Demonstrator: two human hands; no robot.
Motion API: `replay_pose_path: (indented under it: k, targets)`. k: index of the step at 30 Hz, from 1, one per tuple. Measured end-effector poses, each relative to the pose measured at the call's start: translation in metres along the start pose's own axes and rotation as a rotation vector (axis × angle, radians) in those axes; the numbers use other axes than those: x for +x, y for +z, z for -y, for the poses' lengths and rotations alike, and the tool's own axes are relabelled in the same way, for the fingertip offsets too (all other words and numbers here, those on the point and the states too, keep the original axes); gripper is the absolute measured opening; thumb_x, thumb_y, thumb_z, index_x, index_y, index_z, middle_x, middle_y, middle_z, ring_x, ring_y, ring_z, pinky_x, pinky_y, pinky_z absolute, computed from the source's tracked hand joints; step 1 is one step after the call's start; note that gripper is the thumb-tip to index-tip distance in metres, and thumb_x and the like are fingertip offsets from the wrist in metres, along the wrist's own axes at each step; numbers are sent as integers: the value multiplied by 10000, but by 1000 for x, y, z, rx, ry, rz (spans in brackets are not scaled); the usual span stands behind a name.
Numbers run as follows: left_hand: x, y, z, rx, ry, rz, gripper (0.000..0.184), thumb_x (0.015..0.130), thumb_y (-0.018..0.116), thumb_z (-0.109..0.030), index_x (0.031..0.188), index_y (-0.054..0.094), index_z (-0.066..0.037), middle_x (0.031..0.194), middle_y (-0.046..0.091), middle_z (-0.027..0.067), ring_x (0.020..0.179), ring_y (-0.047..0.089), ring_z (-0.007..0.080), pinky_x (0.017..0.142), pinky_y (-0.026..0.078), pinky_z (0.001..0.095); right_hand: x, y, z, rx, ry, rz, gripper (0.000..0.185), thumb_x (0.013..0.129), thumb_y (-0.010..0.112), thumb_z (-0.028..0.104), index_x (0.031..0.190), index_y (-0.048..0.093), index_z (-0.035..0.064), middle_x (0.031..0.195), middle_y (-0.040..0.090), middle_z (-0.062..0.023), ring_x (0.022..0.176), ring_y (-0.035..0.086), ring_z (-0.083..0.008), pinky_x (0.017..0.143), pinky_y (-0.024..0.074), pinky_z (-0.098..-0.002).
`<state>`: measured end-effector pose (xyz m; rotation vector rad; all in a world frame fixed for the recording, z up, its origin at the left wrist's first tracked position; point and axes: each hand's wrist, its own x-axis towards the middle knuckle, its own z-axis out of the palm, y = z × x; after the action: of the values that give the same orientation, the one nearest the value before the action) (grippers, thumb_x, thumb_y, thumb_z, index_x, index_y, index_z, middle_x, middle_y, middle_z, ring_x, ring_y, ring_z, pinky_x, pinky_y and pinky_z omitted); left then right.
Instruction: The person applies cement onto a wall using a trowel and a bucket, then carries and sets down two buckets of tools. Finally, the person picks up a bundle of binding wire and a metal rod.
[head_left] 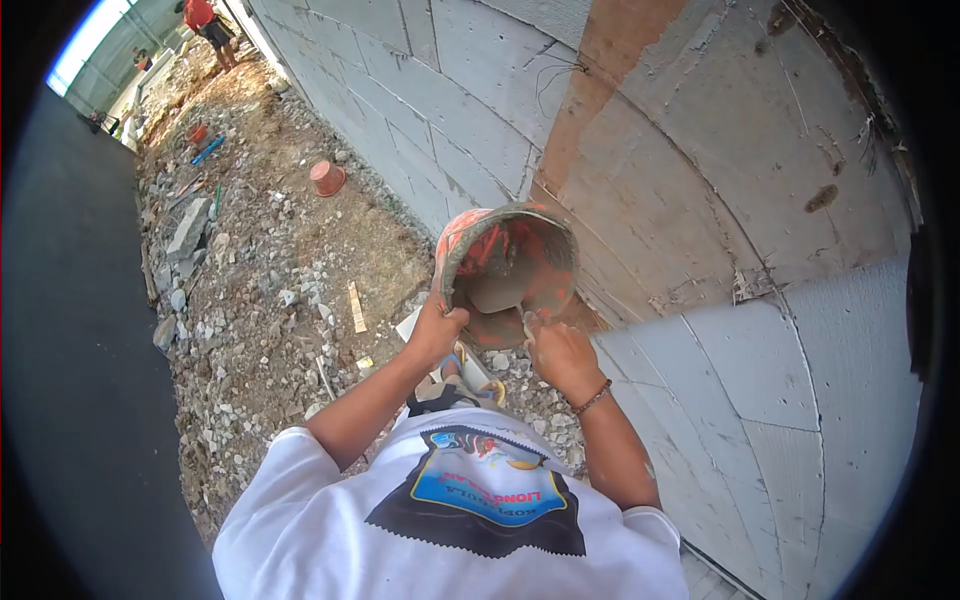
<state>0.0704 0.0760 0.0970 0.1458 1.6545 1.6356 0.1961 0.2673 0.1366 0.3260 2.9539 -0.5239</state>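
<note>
An orange bucket (462, 232), coated inside with grey mortar, is tipped so that its mouth faces me, close to the block wall. My left hand (437, 332) is closed on the bucket's rim at its lower left side. Inside the mouth lies the flat grey blade of a trowel (497, 293). My right hand (560, 352), a bracelet at its wrist, is closed at the rim's lower right around the trowel's handle, which the fingers mostly hide. How much mortar the bucket holds is hard to see in the shadow.
The wall of pale blocks (480, 70) runs along the right, with a brown-grey rendered patch (720, 170). Rubble ground (270, 300) holds another orange bucket (327, 178), broken concrete (188, 230) and a wood strip (357, 307). A dark wall (80, 330) bounds the left. A person in red (205, 25) stands far off.
</note>
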Motion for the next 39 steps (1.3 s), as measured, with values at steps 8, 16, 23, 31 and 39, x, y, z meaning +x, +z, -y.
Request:
replay_pose_path:
  k: [8, 16, 23, 31, 39]
  targets:
    - [-21, 26, -20, 664, 487, -149, 962, 757, 575, 48, 1591, 127, -122, 1589, 52, 337, 1470, 197, 470, 1180, 277, 406, 21, 39, -7, 300, 102, 94, 329, 968, 463, 174, 1191, 588, -33, 1007, 643, -305, 917, 636, -484, 819, 507, -537]
    - [-15, -17, -71, 822, 463, 118, 978, 746, 577, 78, 1592, 161, -182, 1600, 192, 259, 1494, 187, 401, 1194, 257, 397, -4, 24, -11, 1435, 388, 445, 366, 1040, 449, 325, 1254, 539, 42, 814, 595, -71, 539, 574, -141, 410, 476, -296]
    - [-7, -20, -54, 181, 38, 201, 473, 867, 534, -17, 1337, 500, 20, 1224, 616, 122, 1126, 594, 246, 998, 467, 401, -7, 3, 20, 2007, 297, 389, 455, 1051, 431, 372, 1308, 474, -2, 824, 568, -68, 521, 532, -120, 402, 470, -263]
    - [2, 14, 14, -668, -49, 15, 292, 906, 496, -39, 1158, 542, 101, 1129, 635, 215, 1018, 646, 318, 895, 530, 488, -23, -58, 31, 2215, 123, 459, 560, 1024, 469, 417, 1367, 418, -22, 894, 553, -108, 519, 528, -116, 399, 482, -254]
    - [21, -11, 49, -877, -113, -4, 296, 877, 428, -30, 1138, 515, 78, 1123, 606, 236, 970, 631, 368, 950, 523, 548, -70, -312, 84, 1800, -597, -137, 699, 949, 495, 316, 1398, 269, -170, 981, 575, -226, 525, 599, -181, 357, 506, -289]
